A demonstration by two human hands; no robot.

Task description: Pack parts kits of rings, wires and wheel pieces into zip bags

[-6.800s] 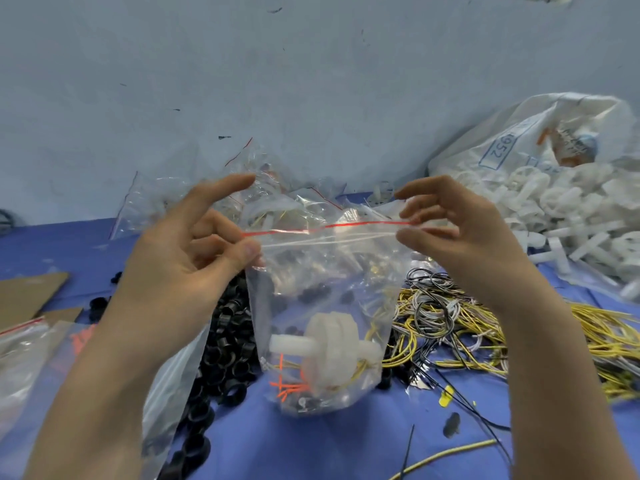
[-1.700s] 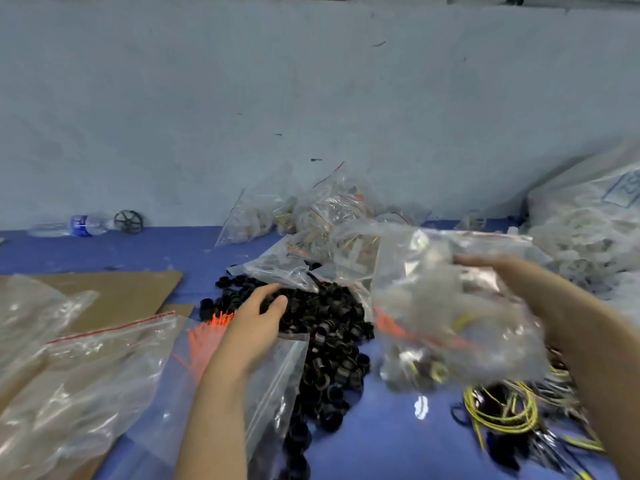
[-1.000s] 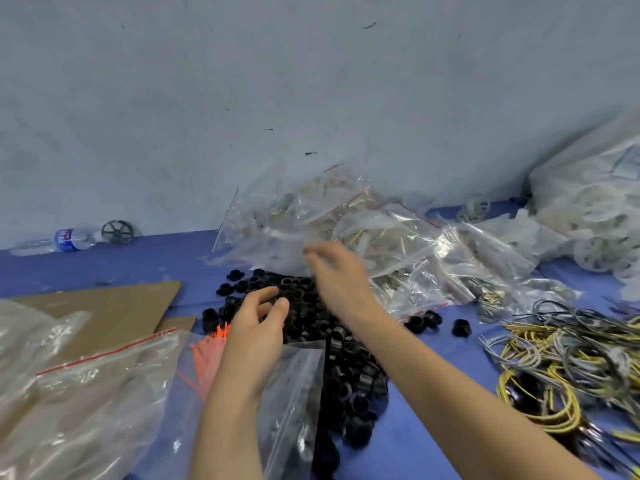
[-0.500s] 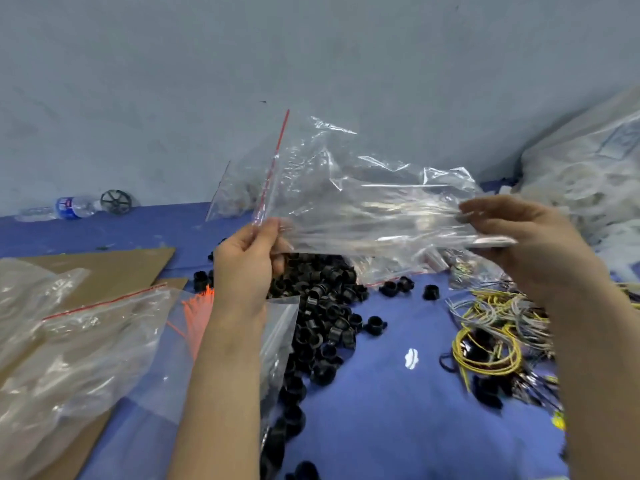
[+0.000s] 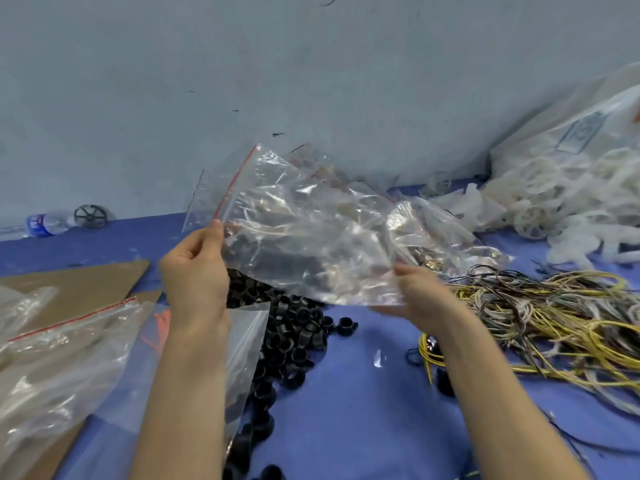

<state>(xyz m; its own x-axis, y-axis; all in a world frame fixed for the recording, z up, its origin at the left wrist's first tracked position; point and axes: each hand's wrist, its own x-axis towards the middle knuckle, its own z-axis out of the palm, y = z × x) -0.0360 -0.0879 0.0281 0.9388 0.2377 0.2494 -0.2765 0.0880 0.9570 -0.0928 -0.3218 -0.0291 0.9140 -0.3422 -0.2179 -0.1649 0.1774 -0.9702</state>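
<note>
Pinched at its red-striped mouth by the left hand (image 5: 194, 268) and gripped along the bottom edge by the right hand (image 5: 419, 296), just above the pile of black rings (image 5: 294, 327): an empty zip bag (image 5: 304, 244). Best to part the mouth wide before dropping anything in. Right of the rings, tangled wires (image 5: 554, 313) and white wheel pieces (image 5: 554, 209) on the blue surface (image 5: 363, 410); behind, a bare grey wall.
</note>
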